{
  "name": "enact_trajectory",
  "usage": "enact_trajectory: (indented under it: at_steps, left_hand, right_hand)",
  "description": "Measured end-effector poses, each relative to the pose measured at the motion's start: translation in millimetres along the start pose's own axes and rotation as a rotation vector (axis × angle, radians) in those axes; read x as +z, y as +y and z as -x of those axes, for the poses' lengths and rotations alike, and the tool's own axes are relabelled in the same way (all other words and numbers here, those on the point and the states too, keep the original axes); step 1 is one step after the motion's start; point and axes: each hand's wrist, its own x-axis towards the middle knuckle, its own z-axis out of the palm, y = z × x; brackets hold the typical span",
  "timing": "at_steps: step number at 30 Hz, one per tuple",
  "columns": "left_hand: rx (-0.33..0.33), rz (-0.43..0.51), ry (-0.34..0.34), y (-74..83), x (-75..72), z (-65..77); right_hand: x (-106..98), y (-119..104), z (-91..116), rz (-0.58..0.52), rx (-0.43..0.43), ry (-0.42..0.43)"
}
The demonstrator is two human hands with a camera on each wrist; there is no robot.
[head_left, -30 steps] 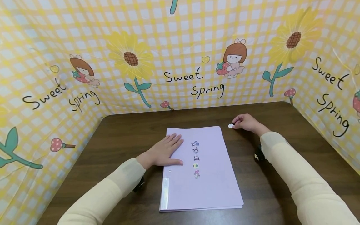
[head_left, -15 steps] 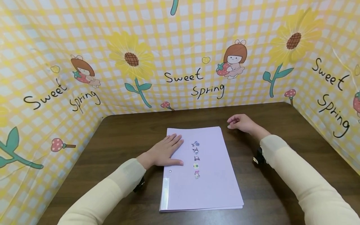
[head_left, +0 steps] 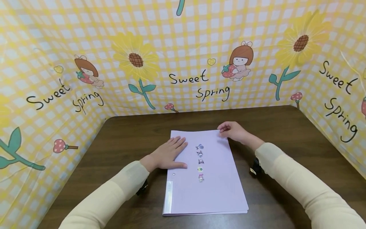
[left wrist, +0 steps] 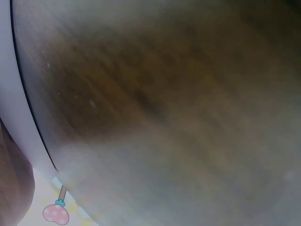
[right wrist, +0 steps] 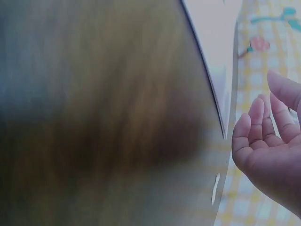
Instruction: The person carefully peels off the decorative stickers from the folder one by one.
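My left hand (head_left: pixel 169 156) lies flat on the upper left of a lilac folder (head_left: pixel 208 197), fingers spread. A column of several small cartoon stickers (head_left: pixel 200 169) runs down the cover to the right of its thumb. Over the folder's top right corner is my right hand (head_left: pixel 232 131), fingers loosely bent. Seen from the right wrist, this hand (right wrist: pixel 273 132) shows its thumb apart from the fingertips and nothing visible between them. A thin white piece (right wrist: pixel 215 189) lies on the table past the folder's corner; in the head view it does not show.
The dark wooden table (head_left: pixel 128 133) meets a yellow checked cloth (head_left: pixel 183 41) printed with flowers and girls at its back and sides. A clear label strip (head_left: pixel 168 197) sits at the folder's lower left. Dark wrist cameras (head_left: pixel 256 167) hang under both sleeves.
My right hand has moved left from beside the folder to over its top right corner. The small white piece at its fingertips has gone from the head view. The left hand stays put.
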Motion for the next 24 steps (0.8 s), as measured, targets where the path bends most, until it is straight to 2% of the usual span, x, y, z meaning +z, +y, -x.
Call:
enact_trajectory:
  at_steps: [5, 11, 17, 24]
  left_hand:
    - [0.004, 0.003, -0.002, 0.1, -0.2, -0.2]
    - [-0.01, -0.014, -0.015, 0.4, -0.6, 0.1]
    - [-0.013, -0.017, -0.014, 1.3, -1.3, 0.4]
    - [-0.004, -0.016, -0.009, 3.4, -4.4, 1.3]
  right_hand:
    - [19, -4, 0, 0.013, -0.034, -0.041]
    - [36, -8, -2, 0.04, -0.093, -0.147]
    - [46, -12, -5, 0.063, -0.124, -0.232]
    - [52, -12, -9, 0.104, -0.175, -0.288]
